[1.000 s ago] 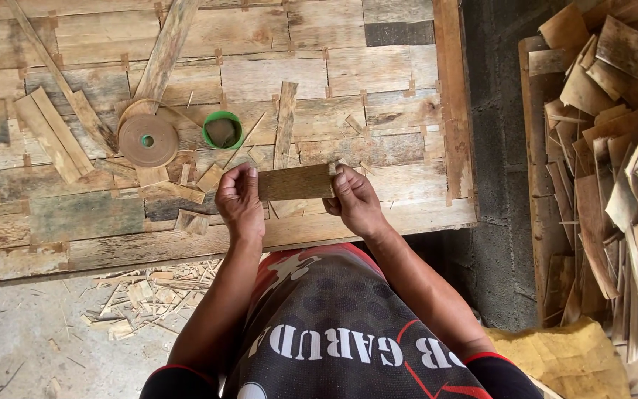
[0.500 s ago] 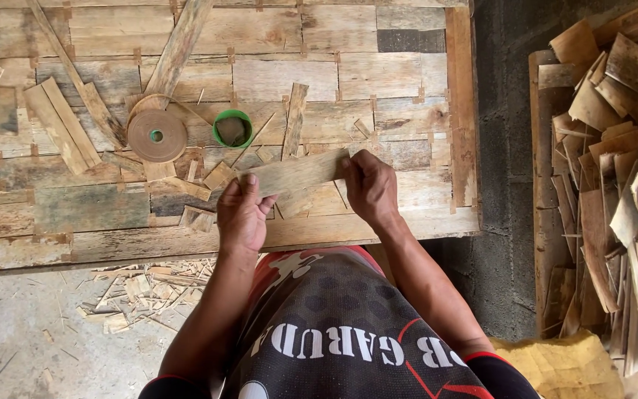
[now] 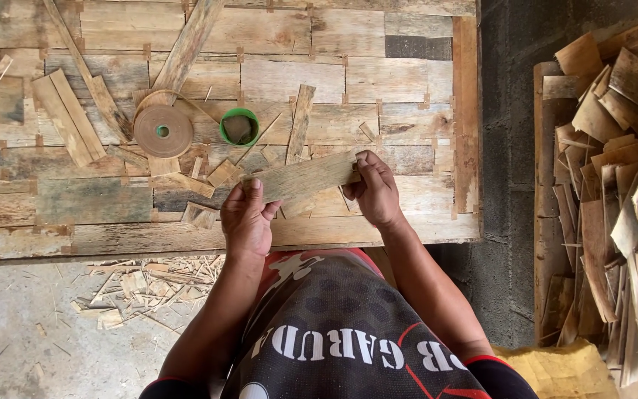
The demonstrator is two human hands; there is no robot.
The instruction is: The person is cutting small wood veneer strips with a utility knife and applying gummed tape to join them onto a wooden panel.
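A thin rectangular strip of pale wood veneer (image 3: 306,177) is held flat between my two hands just above the patched wooden sheet (image 3: 275,81). My left hand (image 3: 247,220) grips the strip's left end with the thumb on top. My right hand (image 3: 375,189) pinches its right end. The strip tilts slightly, with the right end higher.
A brown roll of paper tape (image 3: 162,131) and a small green cup (image 3: 239,127) lie on the sheet beyond my hands, among loose veneer strips. Wood scraps (image 3: 142,284) litter the concrete floor at left. A stack of veneer pieces (image 3: 614,192) stands at right.
The veneer strip has moved down from in front of my chest towards the wooden sheet and now looks longer and flatter. Both hands stay on its ends.
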